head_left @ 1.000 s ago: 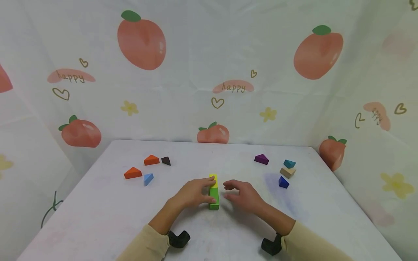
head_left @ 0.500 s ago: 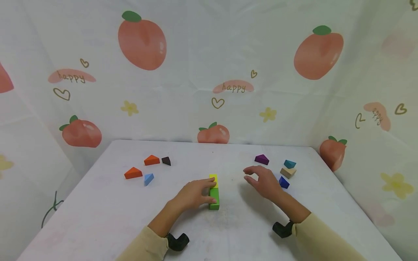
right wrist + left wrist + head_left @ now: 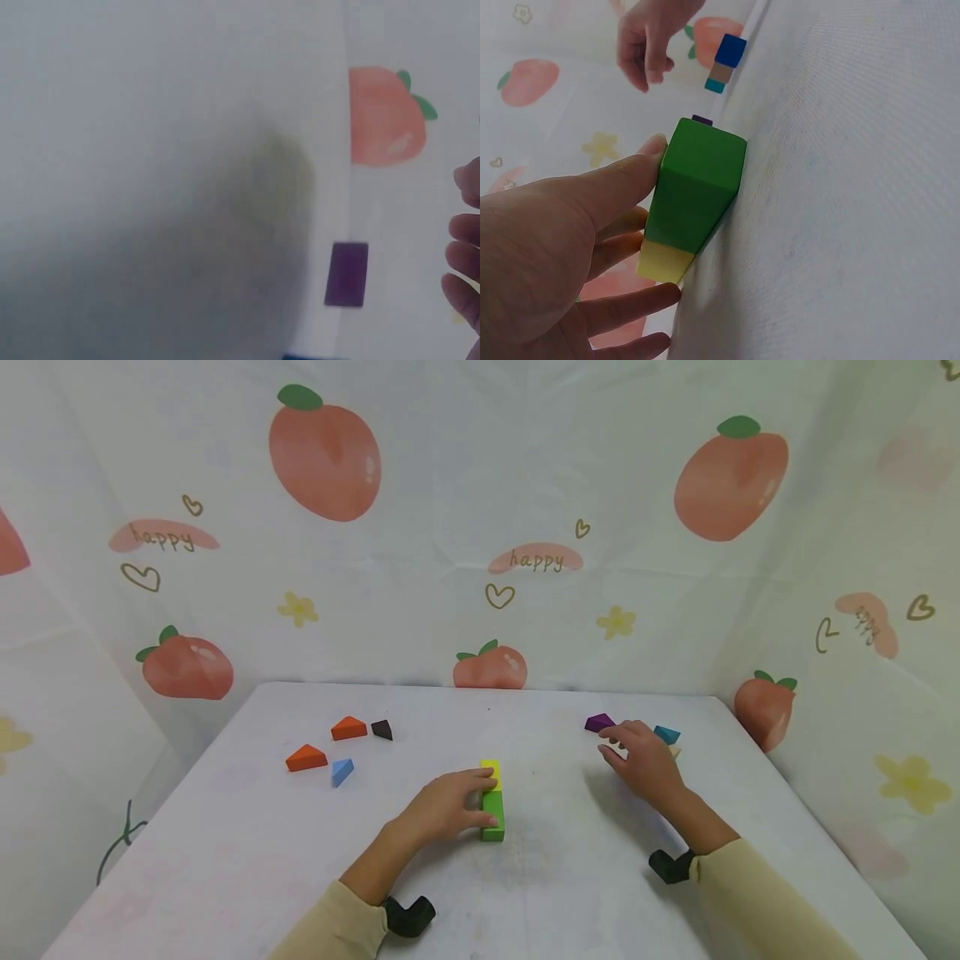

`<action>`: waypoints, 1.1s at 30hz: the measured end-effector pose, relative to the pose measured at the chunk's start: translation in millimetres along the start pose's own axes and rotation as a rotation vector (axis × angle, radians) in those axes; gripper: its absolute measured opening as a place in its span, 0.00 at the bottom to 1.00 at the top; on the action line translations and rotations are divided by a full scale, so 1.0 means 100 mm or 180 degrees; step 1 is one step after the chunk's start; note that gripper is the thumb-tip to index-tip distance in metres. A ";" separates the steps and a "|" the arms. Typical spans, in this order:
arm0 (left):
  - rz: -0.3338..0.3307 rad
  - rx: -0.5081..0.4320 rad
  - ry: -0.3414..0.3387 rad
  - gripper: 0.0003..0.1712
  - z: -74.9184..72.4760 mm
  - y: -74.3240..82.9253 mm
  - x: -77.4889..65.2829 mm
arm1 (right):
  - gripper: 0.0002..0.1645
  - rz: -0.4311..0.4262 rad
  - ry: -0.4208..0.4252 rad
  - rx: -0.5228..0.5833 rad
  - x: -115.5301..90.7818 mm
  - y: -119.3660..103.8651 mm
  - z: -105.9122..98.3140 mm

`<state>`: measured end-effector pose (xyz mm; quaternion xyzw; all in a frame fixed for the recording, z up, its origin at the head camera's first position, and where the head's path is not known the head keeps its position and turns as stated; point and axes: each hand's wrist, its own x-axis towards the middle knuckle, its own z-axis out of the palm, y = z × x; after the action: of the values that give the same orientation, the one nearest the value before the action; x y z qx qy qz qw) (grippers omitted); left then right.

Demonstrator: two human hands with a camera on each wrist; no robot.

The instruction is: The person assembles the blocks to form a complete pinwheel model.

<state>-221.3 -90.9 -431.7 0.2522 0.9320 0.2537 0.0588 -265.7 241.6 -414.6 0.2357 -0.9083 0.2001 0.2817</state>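
Note:
At the middle of the table, a green block (image 3: 492,810) lies in line with a yellow block (image 3: 495,767), end to end. My left hand (image 3: 442,806) rests on them from the left, thumb on the green one and forefinger by the yellow one. In the left wrist view its other fingers spread loosely. My right hand (image 3: 648,764) hovers over the right side, fingers loosely bent and holding nothing. Close to its fingertips is a purple triangular block (image 3: 597,722). A teal block (image 3: 667,734) and a mostly hidden wooden block (image 3: 676,750) lie behind it. A dark blue block (image 3: 730,50) shows in the left wrist view.
On the left side of the white table (image 3: 225,860) lie two orange triangular blocks, a farther one (image 3: 348,728) and a nearer one (image 3: 306,758). Beside them are a dark brown block (image 3: 382,730) and a light blue block (image 3: 341,772). A fruit-print curtain (image 3: 420,485) hangs behind.
My right hand has moved away from the green and yellow blocks, rightward and farther back, to above the blocks on the right. The left hand has stayed in place.

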 end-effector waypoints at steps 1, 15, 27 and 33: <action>0.0009 -0.0004 0.0009 0.37 0.00 0.00 0.00 | 0.12 0.0061 -0.0052 -0.0021 -0.01 0.03 -0.01; 0.0008 -0.0084 0.0026 0.37 -0.01 -0.01 -0.01 | 0.14 0.0684 -0.0763 -0.0221 -0.21 0.37 -0.19; 0.0034 -0.0095 0.0032 0.37 0.00 0.00 -0.01 | 0.16 0.0740 -0.1070 -0.0231 -0.35 0.54 -0.27; 0.0000 -0.0081 0.0041 0.37 0.01 -0.01 -0.01 | 0.17 0.0797 -0.1187 -0.0213 -0.39 0.54 -0.26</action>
<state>-220.9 -91.5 -432.4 0.2498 0.9290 0.2671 0.0560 -255.6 310.4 -430.5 0.1445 -0.9730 0.1562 0.0895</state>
